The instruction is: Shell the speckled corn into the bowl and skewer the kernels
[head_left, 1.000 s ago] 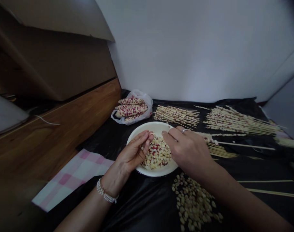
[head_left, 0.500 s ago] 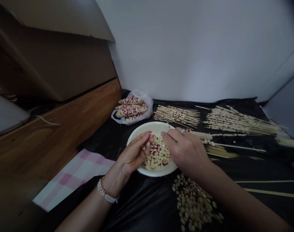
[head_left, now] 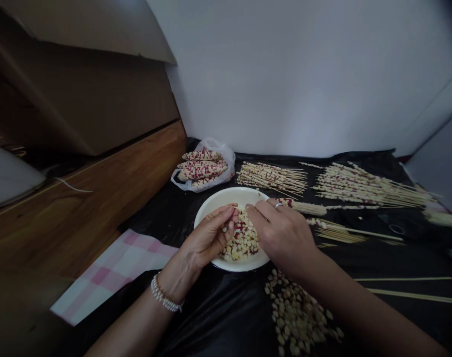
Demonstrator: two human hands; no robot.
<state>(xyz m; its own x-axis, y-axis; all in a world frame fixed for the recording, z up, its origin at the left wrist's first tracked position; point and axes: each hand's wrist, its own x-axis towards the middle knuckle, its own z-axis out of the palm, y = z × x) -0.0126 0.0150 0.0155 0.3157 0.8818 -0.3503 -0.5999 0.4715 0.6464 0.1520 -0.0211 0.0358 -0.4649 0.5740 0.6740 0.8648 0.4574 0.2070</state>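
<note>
Over a cream-coloured bowl of loose corn kernels, both hands meet with a small gap between them. My left hand is closed, thumb against forefinger, with a few pale kernels showing at its curled fingers. My right hand, with a ring on one finger, is closed around a thin wooden skewer. The skewer sticks out to the right beyond the hand, with a few kernels threaded on it near the knuckles. Its tip between the hands is hidden by the fingers.
Maize cobs lie in a plastic bag behind the bowl. Kernel-threaded skewers and a bigger bundle lie along the wall. Darker kernels or seeds are spread in front. A checked cloth is at left, a cardboard box behind it.
My right hand has shifted slightly left, and the skewer has moved left and down with it. My left hand has barely moved.
</note>
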